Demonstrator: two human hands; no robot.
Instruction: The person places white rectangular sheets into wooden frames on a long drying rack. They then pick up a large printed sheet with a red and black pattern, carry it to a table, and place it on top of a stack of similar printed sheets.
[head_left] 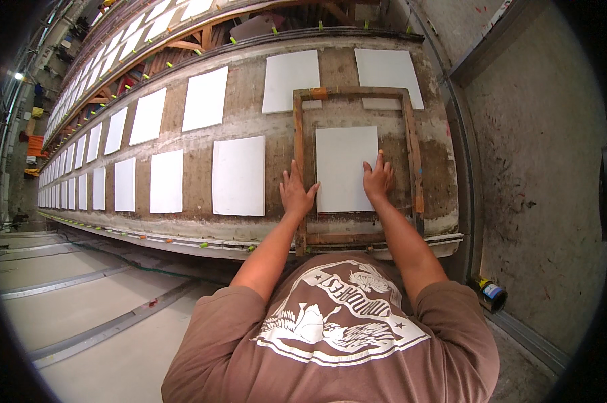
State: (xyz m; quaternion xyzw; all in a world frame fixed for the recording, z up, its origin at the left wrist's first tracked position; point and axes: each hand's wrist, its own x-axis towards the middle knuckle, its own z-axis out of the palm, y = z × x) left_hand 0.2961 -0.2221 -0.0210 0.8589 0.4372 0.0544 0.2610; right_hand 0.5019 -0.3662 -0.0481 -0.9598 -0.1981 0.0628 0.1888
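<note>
A rectangular wooden frame (299, 141) lies on the long table in front of me, with orange tape on parts of it. Within its outline is a white sheet (345, 171); I cannot tell whether mesh spans the frame. My left hand (295, 191) rests at the frame's left bar, fingers spread and thumb reaching to the sheet's left edge. Over the sheet's right edge lies my right hand (378, 178), index finger stretched forward and the other fingers slightly bent. Neither hand grips anything. The frame's far bar crosses the lower parts of two more sheets (291, 77).
More white sheets (239, 176) run in two rows leftward along the worn table (276, 144). Green and orange clips line its edges. Beyond stands another table with sheets (162, 25). A can (493, 295) sits at the right, near a concrete wall (532, 168).
</note>
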